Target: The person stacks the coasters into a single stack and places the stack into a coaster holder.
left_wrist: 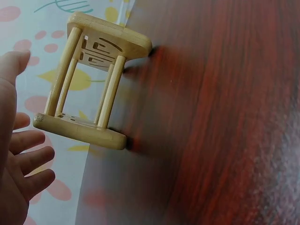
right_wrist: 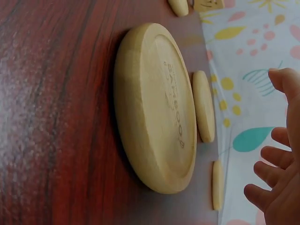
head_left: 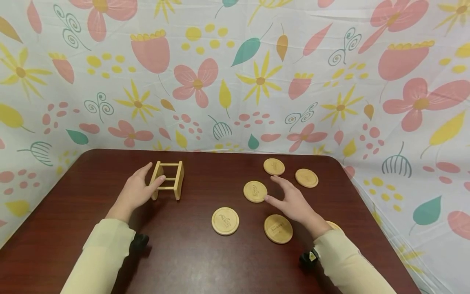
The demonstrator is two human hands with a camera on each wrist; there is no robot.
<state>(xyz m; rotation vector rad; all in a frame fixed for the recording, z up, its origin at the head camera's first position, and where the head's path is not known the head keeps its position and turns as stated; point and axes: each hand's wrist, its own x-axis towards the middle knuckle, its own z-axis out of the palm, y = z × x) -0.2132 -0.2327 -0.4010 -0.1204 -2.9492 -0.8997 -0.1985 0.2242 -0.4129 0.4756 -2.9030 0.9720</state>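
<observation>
A small bamboo coaster holder (head_left: 179, 179), two end panels joined by thin rods, stands at the left of the table. My left hand (head_left: 134, 192) is right beside it, fingers spread and thumb overlapping its near side in the head view. The left wrist view shows a gap between those fingers and the holder (left_wrist: 79, 136). On the right, my right hand (head_left: 293, 202) hovers among round bamboo coasters, holding nothing, its fingers loosely extended. Its thumb tip lies close to one coaster (head_left: 255, 192). Another coaster (right_wrist: 154, 108), engraved with lettering, looms large in the right wrist view.
More coasters lie flat: one at centre (head_left: 225, 221), one nearer me (head_left: 278, 229), two at the back right (head_left: 273, 166) (head_left: 306, 178). A further coaster (head_left: 333, 225) is partly hidden by my right forearm. A floral cloth (head_left: 227, 81) hangs behind the dark table (head_left: 176, 253).
</observation>
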